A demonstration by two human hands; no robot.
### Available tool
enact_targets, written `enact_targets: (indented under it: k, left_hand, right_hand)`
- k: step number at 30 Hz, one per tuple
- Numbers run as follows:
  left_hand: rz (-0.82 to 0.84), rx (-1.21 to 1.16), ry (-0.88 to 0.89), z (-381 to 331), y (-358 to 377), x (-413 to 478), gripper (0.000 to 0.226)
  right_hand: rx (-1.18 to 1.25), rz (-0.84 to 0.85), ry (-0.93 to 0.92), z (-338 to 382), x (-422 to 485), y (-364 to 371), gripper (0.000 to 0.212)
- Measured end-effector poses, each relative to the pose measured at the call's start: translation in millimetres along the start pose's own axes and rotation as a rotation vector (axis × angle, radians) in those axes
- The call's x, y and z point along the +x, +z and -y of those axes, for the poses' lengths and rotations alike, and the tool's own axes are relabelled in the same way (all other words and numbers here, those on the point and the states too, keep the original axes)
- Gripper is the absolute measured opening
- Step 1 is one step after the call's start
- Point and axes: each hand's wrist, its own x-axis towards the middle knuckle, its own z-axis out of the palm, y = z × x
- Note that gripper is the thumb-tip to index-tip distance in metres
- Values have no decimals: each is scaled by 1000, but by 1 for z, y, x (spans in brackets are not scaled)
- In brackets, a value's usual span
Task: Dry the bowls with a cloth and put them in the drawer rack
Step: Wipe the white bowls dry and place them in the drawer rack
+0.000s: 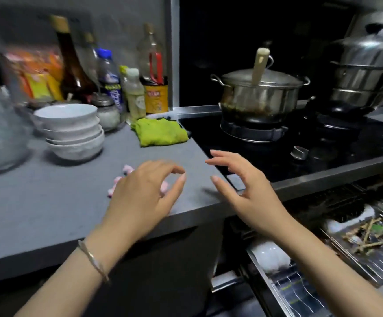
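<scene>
With left hand (140, 195) and right hand (245, 186) empty, fingers loosely spread, the stack of white ceramic bowls (71, 131) waits at the grey worktop's (48, 202) rear, apparently undried, crumpled green cloth (160, 131) untouched at its rear right corner, open steel-wire drawer rack (300, 294) partly filled.

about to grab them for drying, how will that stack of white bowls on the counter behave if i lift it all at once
The stack of white bowls looks like glazed ceramic, so probably heavy for its size and breakable. The bowls sit slightly askew, so they may shift or slide when lifted together. Taking the top one alone seems safer.
</scene>
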Motion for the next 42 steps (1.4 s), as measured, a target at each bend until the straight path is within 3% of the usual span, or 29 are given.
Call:
enact_targets:
  k: [7, 11, 13, 16, 18, 20, 24, 28, 32, 42]
  left_hand:
    - [13, 121, -156, 72, -47, -25, 45]
    - [-10, 172, -168, 99, -64, -34, 42]
    - [-2, 210, -159, 113, -70, -37, 42]
    - [15, 215, -172, 131, -80, -35, 45]
    - [-2, 209, -177, 140, -87, -30, 49]
    - [-36, 200, -171, 148, -92, -20, 52]
    - [-63, 199, -220, 166, -98, 16, 66]
    - [34, 249, -372, 190, -93, 56, 58]
    - [120, 303, -412, 202, -90, 77, 44]
    - [-9, 36, -281, 191, -106, 82, 36]
  right_hand:
    - [-41, 321, -46, 40, 47, 79, 50]
    - [-354, 596, -6, 41, 66, 119, 74]
    - [-467, 610, -36, 40, 73, 134, 68]
    - [-450, 477, -132, 41, 81, 144, 47]
    - [-325, 461, -63, 43, 88, 145, 45]
    - [-74, 434, 125, 47, 99, 144, 52]
    - [913, 253, 653, 65, 130, 139, 41]
    - [1520, 181, 932, 71, 158, 139, 43]
    - [1565, 184, 1033, 78, 164, 148, 43]
    - [1552, 77, 943, 78, 174, 141, 35]
